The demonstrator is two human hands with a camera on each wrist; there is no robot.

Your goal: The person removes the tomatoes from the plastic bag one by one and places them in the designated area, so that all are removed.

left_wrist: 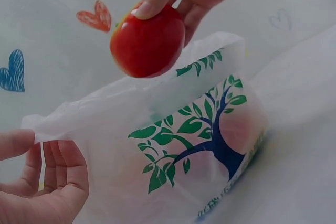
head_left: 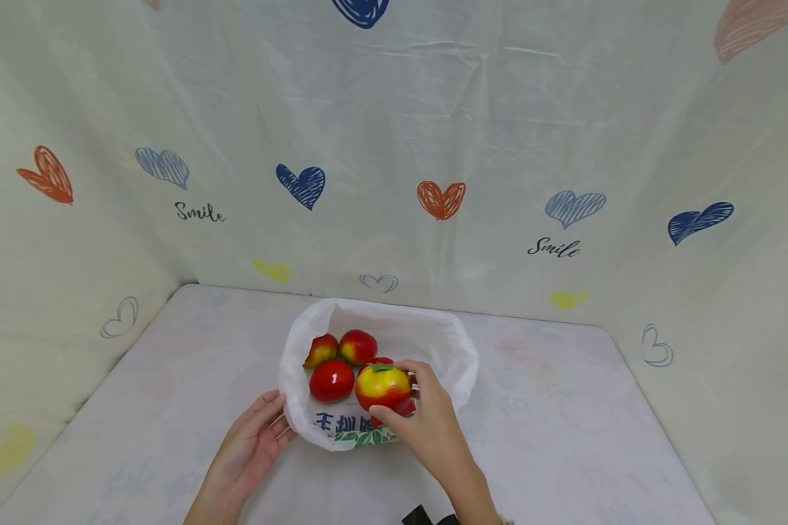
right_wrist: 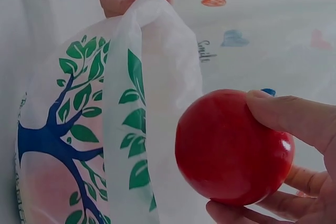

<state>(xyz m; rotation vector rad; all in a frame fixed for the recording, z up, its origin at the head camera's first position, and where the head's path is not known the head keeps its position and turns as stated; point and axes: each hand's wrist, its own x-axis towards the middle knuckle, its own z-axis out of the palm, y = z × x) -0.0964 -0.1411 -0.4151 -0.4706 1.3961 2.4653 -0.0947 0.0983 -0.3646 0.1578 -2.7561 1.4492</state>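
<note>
A white plastic bag (head_left: 443, 339) stands open on the table, printed with a blue-and-green tree (left_wrist: 212, 145). Inside it lie several red and yellow fruits, among them a glossy red one (head_left: 331, 381). My left hand (head_left: 252, 441) pinches the bag's rim on the left between thumb and fingers. Above the mouth of the bag, my right hand (head_left: 430, 415) grips a red-and-yellow tomato (head_left: 382, 386) with a green leafy top. In the right wrist view the tomato (right_wrist: 233, 148) shows its smooth red side, with thumb and fingers round it. Some fruits are partly hidden beneath it.
The pale table (head_left: 538, 437) extends on both sides of the bag. Behind it hangs a white curtain (head_left: 368, 131) printed with hearts and "Smile". A small black object (head_left: 416, 515) shows beside the right wrist at the bottom edge.
</note>
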